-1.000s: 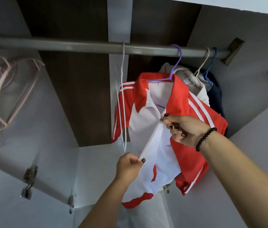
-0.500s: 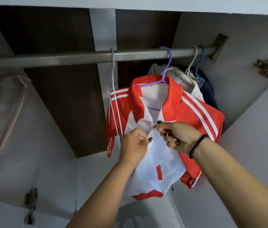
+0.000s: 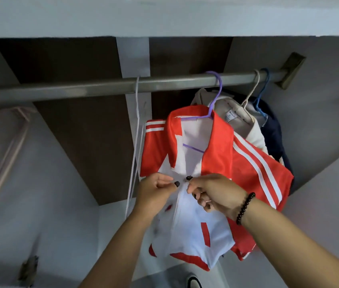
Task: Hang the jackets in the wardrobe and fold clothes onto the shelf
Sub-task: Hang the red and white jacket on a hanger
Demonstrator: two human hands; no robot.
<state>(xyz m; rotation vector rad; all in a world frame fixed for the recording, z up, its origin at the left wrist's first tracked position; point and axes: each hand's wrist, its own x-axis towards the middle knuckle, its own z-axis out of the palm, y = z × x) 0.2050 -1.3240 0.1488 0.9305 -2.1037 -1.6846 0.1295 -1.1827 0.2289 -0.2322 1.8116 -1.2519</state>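
the jacket (image 3: 222, 163) hangs right of centre on a purple hanger (image 3: 214, 94) from the rail (image 3: 102, 88). i see my left hand (image 3: 156, 190) and right hand (image 3: 216, 194) level at its chest, each pinching a front edge where the zip meets; the zip line runs down-frame from the fingers. other garments hang behind, upper right.

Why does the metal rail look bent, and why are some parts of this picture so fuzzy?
Head view: the wide-angle lens bows the rail and skews the wardrobe walls. The pink hangers at the left edge are smeared, and the hinge at lower left is blurred too. The red and white jacket and both hands, left hand and right hand, look fairly sharp. Light is soft, with no harsh glare.
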